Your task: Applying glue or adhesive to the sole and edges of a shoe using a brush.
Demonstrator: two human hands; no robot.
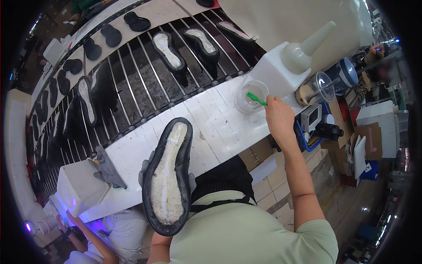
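My left hand (pixel 144 170), in a grey glove, grips a black shoe upper (pixel 188 152) from beneath. Its underside faces up, showing a whitish insole (pixel 169 176) ringed by a black edge. Most of that hand is hidden behind the upper. My bare right hand (pixel 279 115) is closed round the end of a green brush (pixel 256 99), which looks like a toothbrush. The brush's other end reaches into a clear plastic cup (pixel 239 102) on the white bench. What the cup holds is hard to make out.
A white squeeze bottle (pixel 281 61) with a long nozzle stands behind the cup. Right of it are a drink cup (pixel 323 88) and a blue basket (pixel 303 141). Several uppers and soles lie along a metal roller conveyor (pixel 136 75). A grey glove (pixel 107 169) rests near a white bin (pixel 81 187); another person sits at left.
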